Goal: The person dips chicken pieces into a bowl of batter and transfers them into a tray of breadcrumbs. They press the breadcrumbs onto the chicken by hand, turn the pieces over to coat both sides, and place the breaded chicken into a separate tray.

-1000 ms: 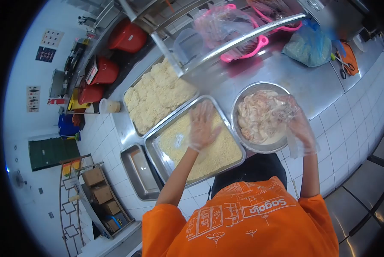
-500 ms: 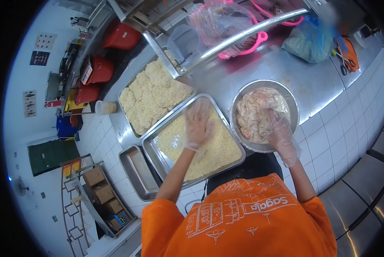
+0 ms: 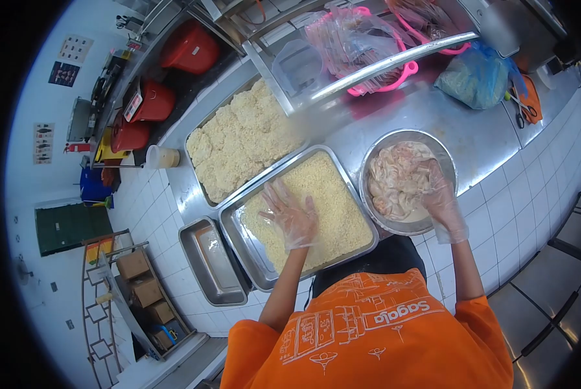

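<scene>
My left hand (image 3: 291, 217), in a clear plastic glove, lies with spread fingers on pale breadcrumbs (image 3: 332, 214) in a deep metal tray (image 3: 370, 245). At its left end the tray's bare bottom shows. My right hand (image 3: 442, 198), gloved too, reaches into a round steel bowl (image 3: 451, 154) of wet raw chicken (image 3: 394, 185) in milky liquid. Its fingers curl onto the chicken at the bowl's right side, their tips partly hidden. Behind the crumb tray stands a second tray heaped with crumb-coated pieces (image 3: 238, 142).
A small metal pan (image 3: 209, 259) stands left of the crumb tray. A shelf rail (image 3: 394, 52) crosses above the counter, near pink baskets (image 3: 404, 76) of plastic bags. Further right are a blue bag (image 3: 475, 78) and scissors (image 3: 520, 113). A plastic tub (image 3: 162, 157) sits at the counter's left edge.
My left hand has moved back toward me over the crumbs, its fingers now pointing up-left. My right hand stays in the bowl, shifted slightly to its right side. The camera view has shifted slightly.
</scene>
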`<action>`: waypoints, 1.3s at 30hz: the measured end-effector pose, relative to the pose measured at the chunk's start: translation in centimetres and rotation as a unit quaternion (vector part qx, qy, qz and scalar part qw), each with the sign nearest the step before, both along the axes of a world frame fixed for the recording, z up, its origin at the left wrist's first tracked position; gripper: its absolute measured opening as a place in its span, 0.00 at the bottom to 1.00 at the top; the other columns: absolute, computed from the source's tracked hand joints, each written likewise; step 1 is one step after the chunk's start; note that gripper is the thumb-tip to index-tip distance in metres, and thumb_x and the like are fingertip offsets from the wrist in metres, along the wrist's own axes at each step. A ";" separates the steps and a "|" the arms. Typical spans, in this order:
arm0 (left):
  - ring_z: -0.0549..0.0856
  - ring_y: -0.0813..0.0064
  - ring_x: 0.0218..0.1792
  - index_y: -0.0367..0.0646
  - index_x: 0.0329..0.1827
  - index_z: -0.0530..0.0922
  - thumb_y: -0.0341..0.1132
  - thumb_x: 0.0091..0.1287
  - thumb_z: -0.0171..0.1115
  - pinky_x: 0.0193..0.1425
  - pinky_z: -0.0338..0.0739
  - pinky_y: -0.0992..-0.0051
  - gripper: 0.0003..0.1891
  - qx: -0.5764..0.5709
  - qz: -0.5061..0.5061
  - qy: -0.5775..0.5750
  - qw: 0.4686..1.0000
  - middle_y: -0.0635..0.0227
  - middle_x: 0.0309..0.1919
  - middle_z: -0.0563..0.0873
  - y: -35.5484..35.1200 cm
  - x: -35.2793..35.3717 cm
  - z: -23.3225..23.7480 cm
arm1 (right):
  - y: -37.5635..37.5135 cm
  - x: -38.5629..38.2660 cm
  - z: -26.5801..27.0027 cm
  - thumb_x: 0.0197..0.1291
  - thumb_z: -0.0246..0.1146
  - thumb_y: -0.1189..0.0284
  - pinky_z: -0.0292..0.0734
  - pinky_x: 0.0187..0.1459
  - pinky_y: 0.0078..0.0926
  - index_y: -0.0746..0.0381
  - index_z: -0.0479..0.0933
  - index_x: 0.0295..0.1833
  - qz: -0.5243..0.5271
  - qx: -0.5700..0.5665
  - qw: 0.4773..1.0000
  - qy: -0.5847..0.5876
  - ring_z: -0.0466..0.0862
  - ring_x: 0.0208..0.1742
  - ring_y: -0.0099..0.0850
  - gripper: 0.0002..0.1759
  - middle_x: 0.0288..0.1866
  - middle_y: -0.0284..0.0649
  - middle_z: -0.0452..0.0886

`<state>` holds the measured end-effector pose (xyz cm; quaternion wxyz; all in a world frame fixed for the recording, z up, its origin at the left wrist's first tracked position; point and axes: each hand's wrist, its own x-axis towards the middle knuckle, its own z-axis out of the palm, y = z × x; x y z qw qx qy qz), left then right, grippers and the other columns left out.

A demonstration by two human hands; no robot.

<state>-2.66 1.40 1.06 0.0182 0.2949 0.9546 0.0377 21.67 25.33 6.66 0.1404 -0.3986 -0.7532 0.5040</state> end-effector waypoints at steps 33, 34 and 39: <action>0.80 0.48 0.66 0.36 0.73 0.73 0.67 0.57 0.71 0.73 0.72 0.60 0.49 0.039 -0.023 -0.235 0.971 0.43 0.65 0.81 -9.0 -1.2 6.7 | -1.2 0.1 1.5 0.48 0.73 0.82 0.72 0.69 0.36 0.58 0.72 0.67 -0.049 0.009 0.998 -0.037 0.77 0.69 0.41 0.38 0.65 0.45 0.79; 0.77 0.48 0.69 0.39 0.75 0.71 0.69 0.56 0.71 0.76 0.70 0.60 0.51 0.026 -0.048 -0.187 0.981 0.44 0.68 0.79 -9.6 -0.6 6.6 | -1.4 0.0 1.7 0.47 0.74 0.81 0.71 0.69 0.37 0.57 0.72 0.67 -0.053 0.007 0.998 -0.031 0.77 0.69 0.42 0.38 0.65 0.45 0.79; 0.74 0.50 0.70 0.46 0.74 0.72 0.64 0.52 0.77 0.74 0.70 0.59 0.49 0.027 -0.044 -0.076 0.996 0.48 0.70 0.74 -10.4 2.0 2.1 | -1.9 -0.5 1.2 0.47 0.75 0.81 0.72 0.69 0.37 0.55 0.72 0.66 -0.059 0.060 0.996 -0.036 0.78 0.69 0.42 0.38 0.64 0.45 0.79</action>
